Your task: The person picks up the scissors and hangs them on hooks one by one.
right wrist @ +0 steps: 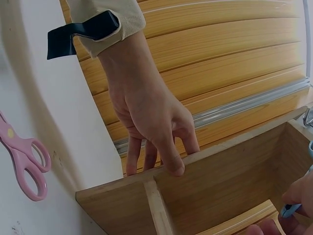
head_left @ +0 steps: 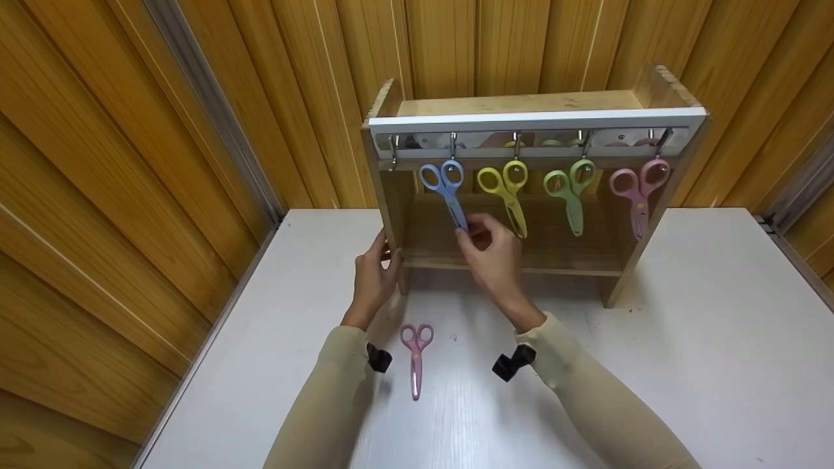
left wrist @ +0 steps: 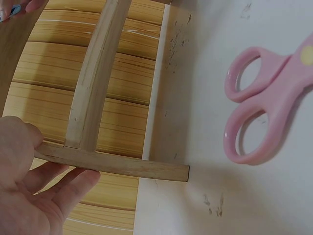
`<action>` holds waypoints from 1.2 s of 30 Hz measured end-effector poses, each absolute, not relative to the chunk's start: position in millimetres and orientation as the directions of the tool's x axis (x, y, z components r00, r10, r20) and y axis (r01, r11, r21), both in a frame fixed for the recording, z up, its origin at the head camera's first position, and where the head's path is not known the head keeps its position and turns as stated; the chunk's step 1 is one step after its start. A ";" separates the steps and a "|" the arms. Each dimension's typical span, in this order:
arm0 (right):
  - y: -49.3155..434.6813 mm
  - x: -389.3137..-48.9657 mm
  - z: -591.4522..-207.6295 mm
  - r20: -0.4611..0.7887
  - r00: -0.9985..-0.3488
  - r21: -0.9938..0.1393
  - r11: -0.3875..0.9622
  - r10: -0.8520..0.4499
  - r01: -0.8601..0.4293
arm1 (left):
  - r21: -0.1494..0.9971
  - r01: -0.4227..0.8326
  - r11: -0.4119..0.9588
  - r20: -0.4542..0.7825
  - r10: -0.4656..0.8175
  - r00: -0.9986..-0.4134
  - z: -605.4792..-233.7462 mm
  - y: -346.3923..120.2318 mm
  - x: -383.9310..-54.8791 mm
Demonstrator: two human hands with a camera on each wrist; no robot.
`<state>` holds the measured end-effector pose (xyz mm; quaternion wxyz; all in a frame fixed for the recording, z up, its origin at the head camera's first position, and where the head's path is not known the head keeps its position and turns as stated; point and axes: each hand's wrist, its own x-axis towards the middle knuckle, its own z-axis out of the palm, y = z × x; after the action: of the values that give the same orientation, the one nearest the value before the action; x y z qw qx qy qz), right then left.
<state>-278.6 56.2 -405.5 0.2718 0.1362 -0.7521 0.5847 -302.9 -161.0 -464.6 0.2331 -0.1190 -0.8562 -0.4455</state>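
Observation:
Blue scissors [head_left: 447, 189] hang by a handle loop from the second hook of a small wooden rack [head_left: 511, 268]. My right hand [head_left: 498, 260] pinches their blade end between thumb and fingers. At the rack's left side panel, my left hand [head_left: 374, 280] grips the edge, thumb on one face and fingers on the other, as the right wrist view shows. Pink scissors [head_left: 416, 365] lie on the white table between my forearms, handles toward the rack. Yellow scissors [head_left: 508, 192], green scissors [head_left: 571, 192] and another pink pair [head_left: 640, 192] hang farther right.
A metal strip with several hooks runs along the rack's upper front; its leftmost hook [head_left: 393, 153] carries no scissors. The rack stands on the white table [head_left: 260, 339], close to a wood-panelled wall [head_left: 443, 52]. Another panelled wall [head_left: 98, 163] rises at the left.

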 end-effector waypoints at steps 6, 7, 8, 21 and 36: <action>56.6 -280.8 -405.4 0.572 -0.813 -0.802 0.283 0.109 -0.526 | 0.712 0.416 0.566 0.503 0.003 -0.864 -464.8 -161.3 -304.2; 56.7 -281.0 -405.3 0.572 -0.813 -0.802 0.284 0.109 -0.526 | 0.712 0.420 0.563 0.506 0.003 -0.863 -464.9 -161.3 -304.3; 56.8 -281.1 -405.5 0.571 -0.813 -0.802 0.284 0.111 -0.525 | 0.714 0.422 0.559 0.507 0.004 -0.862 -464.8 -161.2 -304.2; 56.3 -281.1 -407.4 0.576 -0.812 -0.789 0.324 0.093 -0.523 | 0.698 0.461 0.548 0.548 0.007 -0.837 -466.3 -161.3 -304.4; 59.9 -283.7 -408.9 0.560 -0.825 -0.796 0.326 0.078 -0.509 | 0.681 0.450 0.577 0.540 0.019 -0.842 -465.8 -162.9 -306.4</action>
<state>-283.7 59.9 -408.9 0.2607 0.1398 -0.7715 0.5633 -306.4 -162.9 -465.8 0.2456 -0.1374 -0.8534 -0.4387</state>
